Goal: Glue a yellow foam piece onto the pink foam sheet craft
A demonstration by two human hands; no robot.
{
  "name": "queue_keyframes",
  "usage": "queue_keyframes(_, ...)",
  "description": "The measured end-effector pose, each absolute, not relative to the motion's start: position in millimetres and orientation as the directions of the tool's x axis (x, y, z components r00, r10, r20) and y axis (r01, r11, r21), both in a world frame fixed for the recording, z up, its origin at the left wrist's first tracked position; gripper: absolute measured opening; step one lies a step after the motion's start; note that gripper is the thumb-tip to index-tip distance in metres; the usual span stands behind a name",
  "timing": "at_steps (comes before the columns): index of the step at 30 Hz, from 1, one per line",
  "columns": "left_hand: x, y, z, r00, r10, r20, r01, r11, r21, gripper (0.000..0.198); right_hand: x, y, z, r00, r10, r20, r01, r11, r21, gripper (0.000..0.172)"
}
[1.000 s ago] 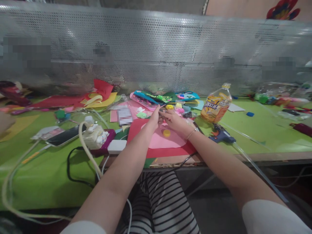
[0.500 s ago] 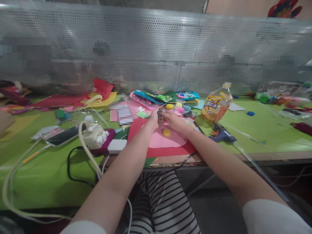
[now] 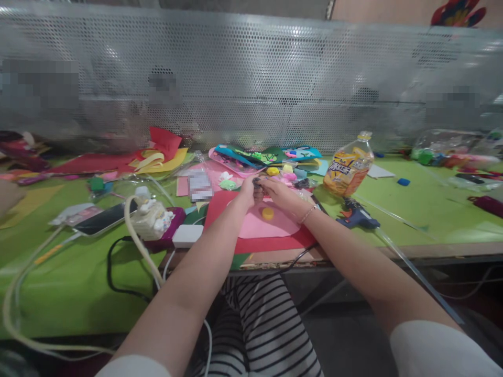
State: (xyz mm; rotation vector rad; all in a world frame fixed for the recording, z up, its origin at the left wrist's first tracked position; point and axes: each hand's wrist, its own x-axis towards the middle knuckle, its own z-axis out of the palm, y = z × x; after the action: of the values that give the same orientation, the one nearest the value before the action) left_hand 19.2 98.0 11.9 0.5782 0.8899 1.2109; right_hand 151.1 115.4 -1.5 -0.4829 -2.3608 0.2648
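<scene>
My left hand (image 3: 250, 190) and my right hand (image 3: 278, 193) meet over a pink sheet (image 3: 251, 228), fingers closed together. A small dark lump (image 3: 257, 181) shows at the fingertips, pinched between the two hands; its kind is too small to make out. Just below the hands a round yellow piece (image 3: 268, 213) rests on the pink sheet. Under that lies a larger red sheet (image 3: 220, 209). Beyond my hands are a pale green lump (image 3: 228, 184), a yellow lump (image 3: 272, 171) and a pink lump (image 3: 290, 177).
At right stand a plastic bottle (image 3: 348, 165) with an orange label and a dark blue glue gun (image 3: 358, 215). A power strip (image 3: 157, 225) with cables and a phone (image 3: 106, 217) lie left. Another person's hand (image 3: 10, 193) shows at the far left. A perforated metal screen (image 3: 243, 68) closes the back.
Both hands stay together in nearly the same place, with the fingers shifting slightly around the dark lump. The yellow piece lies as before.
</scene>
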Motion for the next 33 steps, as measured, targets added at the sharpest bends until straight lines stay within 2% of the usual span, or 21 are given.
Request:
queue_keyframes(5, 16.8, 101.4, 9.0, 0.13, 0.959, -0.25, -0.541, 0.28, 0.793, 0.033, 153.0, 117.7, -2.3, -0.689, 0.437, 0.578, 0.28, 0.896, -0.344, 0.039)
queue_keyframes(12, 14.7, 101.6, 8.8, 0.222, 0.957, -0.189, -0.574, 0.285, 0.768, 0.032, 153.2, 119.8, 0.8, -0.661, 0.377, 0.648, 0.252, 0.926, -0.282, 0.035)
queue_keyframes(23, 16.6, 98.4, 12.6, 0.21, 0.959, -0.188, -0.618, 0.279, 0.735, 0.033, 152.2, 115.6, 5.0, -0.644, 0.389, 0.659, 0.23, 0.92, -0.318, 0.036)
queue_keyframes(29, 17.5, 100.2, 11.3, 0.165, 0.976, -0.143, -0.571, 0.213, 0.793, 0.028, 152.5, 113.1, 3.1, -0.663, 0.391, 0.638, 0.249, 0.919, -0.305, 0.038)
queue_keyframes(33, 19.2, 103.0, 9.9, 0.151, 0.981, -0.123, -0.518, 0.184, 0.835, 0.028, 155.0, 109.8, 2.3, -0.688, 0.429, 0.585, 0.261, 0.899, -0.352, 0.04)
